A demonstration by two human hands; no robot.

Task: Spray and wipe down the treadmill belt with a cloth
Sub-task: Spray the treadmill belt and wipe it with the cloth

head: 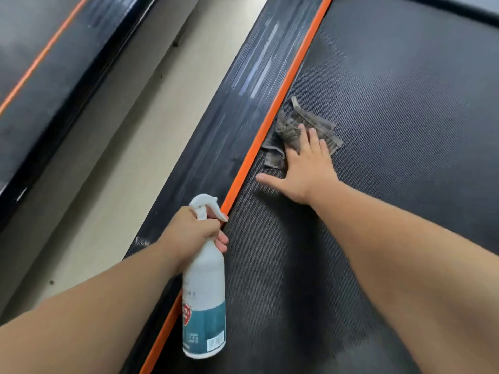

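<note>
The spray bottle [204,292] is the only container in view. It is a tall white plastic cylinder with a rounded shoulder, a teal band round its lower half, a small red shield mark and a barcode. The white trigger head points toward two o'clock. Its wall is opaque, so how much liquid it holds cannot be told.

The treadmill belt [391,109] fills the right side of the view, running from six o'clock up toward one. It is dark rubber with a fine dimpled weave, duller and possibly damp in patches, though blur makes that uncertain. Along its left edge runs a narrow, glossy orange stripe [272,114], then a ribbed black side rail [229,93] with pale scuffs. Beyond the rail at ten o'clock is pale smooth floor [121,117], then a second treadmill [40,76].

The cloth [290,125] is grey-brown, crumpled and frayed. It lies on the belt just beside the orange stripe, near the middle of the view.

The left hand [189,236], at seven o'clock, has its fingers wrapped round the bottle's neck below the trigger, the bottle hanging upright. The right hand [305,168] lies flat with fingers straight and spread on the cloth. Its thumb is splayed toward nine o'clock on bare belt.
</note>
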